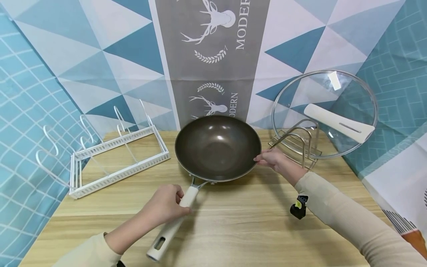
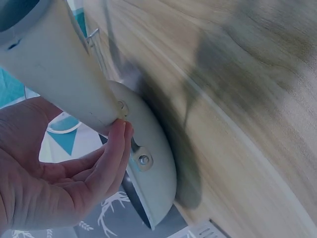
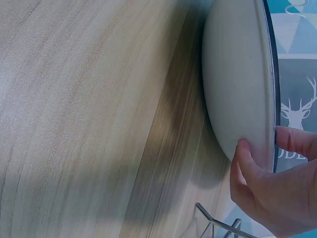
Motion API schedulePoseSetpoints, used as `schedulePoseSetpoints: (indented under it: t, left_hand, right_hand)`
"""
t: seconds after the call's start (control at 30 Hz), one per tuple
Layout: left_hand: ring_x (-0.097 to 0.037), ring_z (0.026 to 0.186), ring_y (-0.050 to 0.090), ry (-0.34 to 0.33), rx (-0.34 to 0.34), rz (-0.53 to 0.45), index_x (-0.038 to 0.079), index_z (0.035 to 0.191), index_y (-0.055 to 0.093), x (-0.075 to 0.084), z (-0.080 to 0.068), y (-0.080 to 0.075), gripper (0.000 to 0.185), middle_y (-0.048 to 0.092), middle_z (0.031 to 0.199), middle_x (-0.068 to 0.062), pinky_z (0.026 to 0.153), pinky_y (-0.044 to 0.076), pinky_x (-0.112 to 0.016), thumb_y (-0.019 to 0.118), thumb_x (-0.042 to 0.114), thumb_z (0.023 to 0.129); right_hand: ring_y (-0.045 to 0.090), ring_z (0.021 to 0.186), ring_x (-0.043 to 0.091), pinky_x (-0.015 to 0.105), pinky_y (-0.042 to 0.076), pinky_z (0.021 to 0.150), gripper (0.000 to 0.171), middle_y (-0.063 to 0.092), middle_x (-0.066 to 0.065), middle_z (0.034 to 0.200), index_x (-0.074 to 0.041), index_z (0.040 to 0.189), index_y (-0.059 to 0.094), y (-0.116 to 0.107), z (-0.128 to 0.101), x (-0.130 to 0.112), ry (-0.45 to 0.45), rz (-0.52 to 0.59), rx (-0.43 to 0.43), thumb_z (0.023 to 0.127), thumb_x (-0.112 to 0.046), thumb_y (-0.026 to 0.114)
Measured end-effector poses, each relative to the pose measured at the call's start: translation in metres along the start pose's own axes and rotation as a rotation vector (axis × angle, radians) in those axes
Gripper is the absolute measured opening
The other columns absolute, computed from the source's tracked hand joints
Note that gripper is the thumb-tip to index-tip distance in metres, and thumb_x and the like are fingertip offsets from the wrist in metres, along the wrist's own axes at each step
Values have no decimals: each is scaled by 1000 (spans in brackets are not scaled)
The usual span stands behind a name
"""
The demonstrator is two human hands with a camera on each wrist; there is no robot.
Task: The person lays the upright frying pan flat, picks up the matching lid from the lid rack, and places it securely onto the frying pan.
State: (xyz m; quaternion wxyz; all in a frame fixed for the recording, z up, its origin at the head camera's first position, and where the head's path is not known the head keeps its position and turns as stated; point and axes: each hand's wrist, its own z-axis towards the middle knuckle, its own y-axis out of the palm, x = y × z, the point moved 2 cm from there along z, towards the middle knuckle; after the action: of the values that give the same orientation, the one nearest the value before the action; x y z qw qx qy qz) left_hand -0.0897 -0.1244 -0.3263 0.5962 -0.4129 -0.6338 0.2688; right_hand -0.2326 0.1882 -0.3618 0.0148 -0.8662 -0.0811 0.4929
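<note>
The wok (image 1: 218, 147) sits on the wooden table (image 1: 253, 230), roughly at its middle and toward the back edge, dark inside and pale grey outside, with its white handle (image 1: 173, 226) pointing toward the person. The left hand (image 1: 165, 205) is wrapped around the upper part of that handle, fingers curled about it near the riveted bracket; the left wrist view shows the fingertips (image 2: 119, 134) pressed together against the handle's end. The right hand (image 1: 271, 158) pinches the wok's right rim, thumb (image 3: 245, 153) against the outer wall and a finger over the lip. Judging from this, the wok is gripped at both ends but, as far as the blurred wrist views allow, its base seems to be on or barely off the wood, so any lifting or placing is left to do. To the left stands a white wire rack (image 1: 113, 159) with upright dividers, all its slots vacant. To the right a metal stand (image 1: 298, 144) holds a glass lid (image 1: 325, 113) upright, its white handle bar facing the camera. A small black clip-like object (image 1: 299, 207) lies on the table near the right forearm. Behind hangs a cloth with blue and white triangles and a grey deer-print stripe (image 1: 213, 59).
</note>
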Motion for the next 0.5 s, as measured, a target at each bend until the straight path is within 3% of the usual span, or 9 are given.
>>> schedulePoseSetpoints:
  t: [0.27,0.37,0.5]
  left_hand:
    - [-11,61,54,12,-15,-3,4,79,64,0,1,-2,34,59,65,-2,54,45,-23,87,20,60]
    - [-11,62,54,16,-15,-1,5,77,64,0,1,-3,32,60,64,-1,55,46,-23,87,19,60]
    - [-11,63,55,19,-17,4,5,76,65,-1,1,-4,30,61,65,-1,56,47,-24,86,18,61]
  right_hand:
    - [63,64,1,22,52,91,62,58,19,110,14,142,30,0,2,2,-4,-22,19,87,5,58]
    - [62,64,1,21,52,91,60,56,24,119,15,141,31,0,3,2,-12,-25,24,87,5,56]
    - [62,64,-1,17,53,88,59,40,34,141,16,141,31,0,2,2,-18,-22,17,87,6,55]
